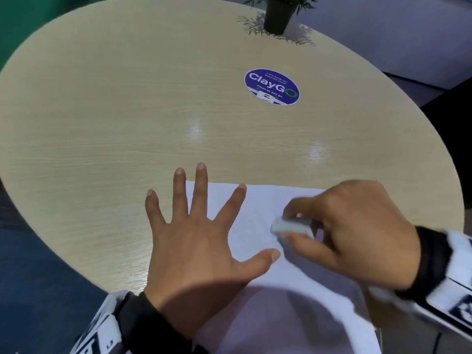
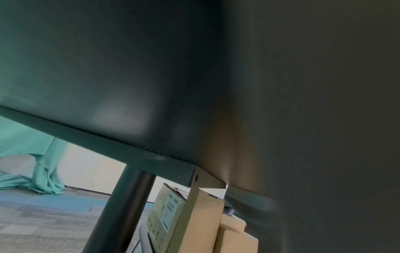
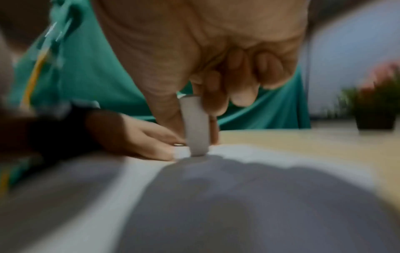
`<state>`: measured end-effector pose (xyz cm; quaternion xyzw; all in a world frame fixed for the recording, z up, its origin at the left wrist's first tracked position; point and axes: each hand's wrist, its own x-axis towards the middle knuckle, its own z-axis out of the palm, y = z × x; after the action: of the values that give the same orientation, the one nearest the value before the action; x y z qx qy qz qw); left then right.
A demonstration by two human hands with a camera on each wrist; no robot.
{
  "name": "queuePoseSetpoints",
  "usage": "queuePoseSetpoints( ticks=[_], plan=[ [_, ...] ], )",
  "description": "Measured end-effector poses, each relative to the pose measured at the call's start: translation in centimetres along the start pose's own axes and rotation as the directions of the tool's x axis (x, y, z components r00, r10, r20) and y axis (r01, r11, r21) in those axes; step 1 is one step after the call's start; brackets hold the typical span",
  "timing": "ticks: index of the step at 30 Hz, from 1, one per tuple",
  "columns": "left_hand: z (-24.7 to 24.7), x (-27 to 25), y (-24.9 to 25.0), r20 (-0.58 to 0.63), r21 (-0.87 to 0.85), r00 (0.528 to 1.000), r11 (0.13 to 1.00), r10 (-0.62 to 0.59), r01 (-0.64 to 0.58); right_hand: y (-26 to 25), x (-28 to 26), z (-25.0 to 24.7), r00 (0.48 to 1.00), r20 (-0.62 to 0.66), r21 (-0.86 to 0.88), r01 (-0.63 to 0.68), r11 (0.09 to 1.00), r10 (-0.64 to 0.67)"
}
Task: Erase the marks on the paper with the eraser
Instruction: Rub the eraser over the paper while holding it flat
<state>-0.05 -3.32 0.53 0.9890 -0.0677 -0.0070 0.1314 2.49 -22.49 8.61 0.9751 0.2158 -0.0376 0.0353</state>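
A white sheet of paper lies on the round wooden table near its front edge. My left hand lies flat on the paper's left side, fingers spread and straight. My right hand pinches a white eraser between thumb and fingers, with its lower end on the paper. In the right wrist view the eraser stands upright on the paper, beside my left hand. Any marks are too faint and blurred to make out. The left wrist view shows only the table's underside.
A blue round sticker is stuck on the table past the paper. A small potted plant stands at the far edge. Under the table are a dark leg and cardboard boxes.
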Motion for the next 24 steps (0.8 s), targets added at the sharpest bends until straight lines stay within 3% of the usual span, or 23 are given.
queuePoseSetpoints(
  ticks=[8, 11, 15, 19, 22, 24],
  plan=[
    [0.0, 0.0, 0.0, 0.003, 0.004, 1.000, 1.000, 0.005, -0.005, 0.1, 0.0, 0.1, 1.000, -0.015, 0.016, 0.014, 1.000, -0.013],
    [-0.1, 0.0, 0.0, 0.006, 0.004, 1.000, 1.000, -0.002, 0.002, 0.6, 0.6, 0.0, 0.997, -0.069, 0.041, -0.034, 0.999, 0.037],
    [-0.1, 0.0, 0.0, 0.005, 0.000, 1.000, 1.000, -0.003, 0.003, -0.3, 0.3, 0.4, 1.000, -0.006, 0.033, 0.016, 0.999, -0.016],
    [0.0, 0.0, 0.0, 0.002, 0.003, 1.000, 1.000, -0.007, 0.007, 0.3, 0.8, 0.2, 0.996, -0.081, 0.058, -0.022, 0.998, 0.027],
    [0.0, 0.0, 0.0, 0.004, 0.001, 1.000, 1.000, 0.000, 0.000, -0.3, 0.3, 0.4, 0.999, -0.025, 0.035, 0.032, 0.999, -0.031],
    [-0.1, 0.0, 0.0, 0.003, -0.002, 1.000, 1.000, 0.001, -0.001, 0.0, 0.7, 0.4, 0.999, -0.050, 0.055, 0.002, 0.998, 0.000]
  ],
)
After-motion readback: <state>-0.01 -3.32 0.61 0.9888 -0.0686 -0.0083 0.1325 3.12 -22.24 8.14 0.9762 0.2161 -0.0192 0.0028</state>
